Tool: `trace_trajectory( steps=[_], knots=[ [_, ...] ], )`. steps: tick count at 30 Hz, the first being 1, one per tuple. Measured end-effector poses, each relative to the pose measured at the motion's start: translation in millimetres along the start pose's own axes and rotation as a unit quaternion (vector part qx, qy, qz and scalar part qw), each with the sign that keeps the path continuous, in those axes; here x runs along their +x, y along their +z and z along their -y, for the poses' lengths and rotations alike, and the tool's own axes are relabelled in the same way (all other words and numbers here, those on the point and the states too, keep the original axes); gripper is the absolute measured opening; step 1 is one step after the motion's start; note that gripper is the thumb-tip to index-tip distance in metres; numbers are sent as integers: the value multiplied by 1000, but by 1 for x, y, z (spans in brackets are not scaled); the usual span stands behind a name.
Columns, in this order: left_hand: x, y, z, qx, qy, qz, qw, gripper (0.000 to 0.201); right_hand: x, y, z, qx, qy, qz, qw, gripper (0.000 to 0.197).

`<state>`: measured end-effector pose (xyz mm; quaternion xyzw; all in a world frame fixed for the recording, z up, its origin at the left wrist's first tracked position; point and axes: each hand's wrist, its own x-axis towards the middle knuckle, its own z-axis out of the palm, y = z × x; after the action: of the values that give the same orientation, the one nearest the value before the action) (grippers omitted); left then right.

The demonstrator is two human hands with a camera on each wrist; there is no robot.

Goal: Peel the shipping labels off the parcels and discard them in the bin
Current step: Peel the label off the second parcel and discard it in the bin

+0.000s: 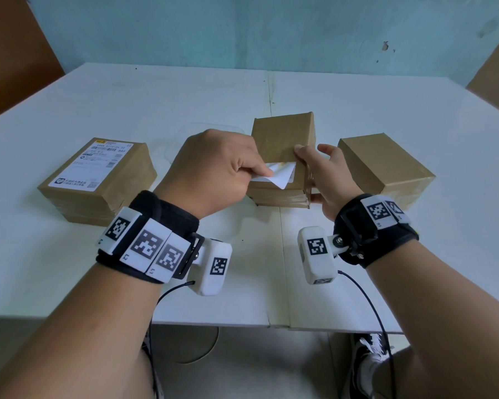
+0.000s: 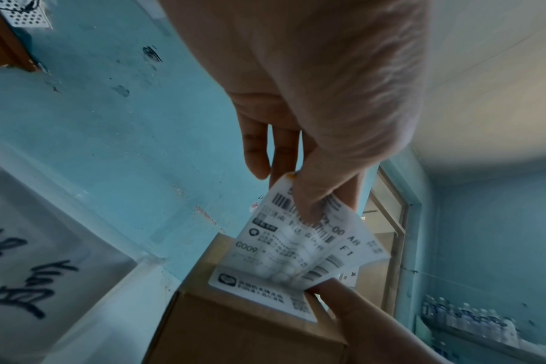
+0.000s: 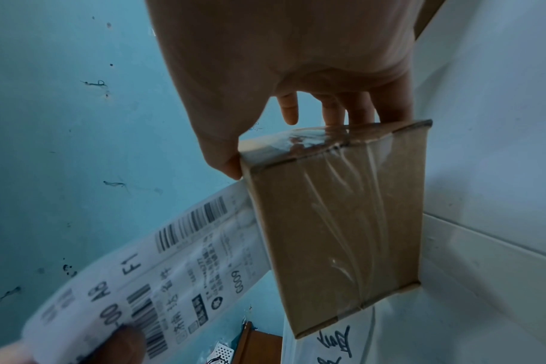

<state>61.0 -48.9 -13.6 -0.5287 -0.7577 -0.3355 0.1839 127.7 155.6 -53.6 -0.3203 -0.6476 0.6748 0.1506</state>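
At frame centre, the left hand (image 1: 213, 165) pinches the half-lifted white printed shipping label (image 1: 277, 173); the right hand (image 1: 330, 180) grips the brown taped cardboard parcel (image 1: 283, 139). Best to peel low and slowly, bracing the parcel firmly, so the paper shouldn't tear.

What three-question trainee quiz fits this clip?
1. True or false: the left hand pinches a half-peeled label.
2. What does the right hand hold? A) the middle box B) the bin C) scissors
3. How many boxes on the table show a flat, unpeeled label? The left box, the right box.

Key: 1 true; 2 A; 3 one, the left box.
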Motion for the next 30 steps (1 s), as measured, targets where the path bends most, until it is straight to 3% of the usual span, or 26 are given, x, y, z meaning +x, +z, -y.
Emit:
trace_trajectory(
  steps=[10,14,19,25,28,30],
  knots=[
    [2,0,10,-11,-32,-41,999,33,-1,-2,-2,-17,-6,22,1000,64],
    [2,3,11,18,-107,-82,991,55,-10,4,2,-39,-28,63,997,59],
    [5,1,2,-20,-197,-50,979,101,-16,12,-1,-61,-43,77,994,59],
    [2,12,7,-17,-220,-89,971,130,-17,13,0,-52,-42,74,995,56],
    [3,10,22,0,-266,3,964,125,-18,11,-3,-52,-41,65,996,53],
    [1,10,28,-14,-286,37,958,100,-18,10,-3,-49,-43,64,996,52]
  ],
)
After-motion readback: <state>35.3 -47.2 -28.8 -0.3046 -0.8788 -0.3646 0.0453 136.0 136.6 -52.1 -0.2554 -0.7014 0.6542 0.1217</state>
